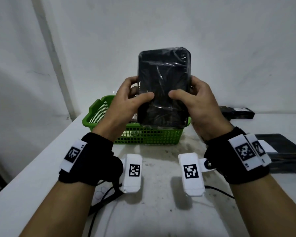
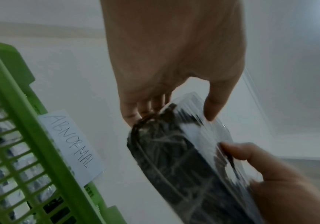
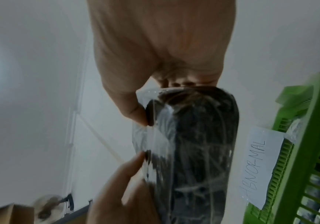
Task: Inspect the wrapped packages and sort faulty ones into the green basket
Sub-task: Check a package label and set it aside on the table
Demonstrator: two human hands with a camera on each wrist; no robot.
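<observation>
A black package [image 1: 163,86] wrapped in wrinkled clear film is held upright in the air above the green basket [image 1: 99,112]. My left hand [image 1: 128,100] grips its left edge, thumb across the front and fingers behind. My right hand [image 1: 193,98] grips the right edge the same way. In the left wrist view the package [image 2: 184,159] shows its glossy film, with the left hand [image 2: 166,68] above it and the basket [image 2: 21,136] beside it. The right wrist view shows the package [image 3: 193,144] under the right hand [image 3: 155,60], near the basket [image 3: 297,144].
A white paper label reading ABNORMAL [image 2: 70,145] hangs on the basket's side. Other wrapped dark items lie inside the basket. More black packages [image 1: 237,112] lie on the white table [image 1: 41,168] at right, another [image 1: 287,151] nearer. Cables [image 1: 102,199] trail across the table's near edge.
</observation>
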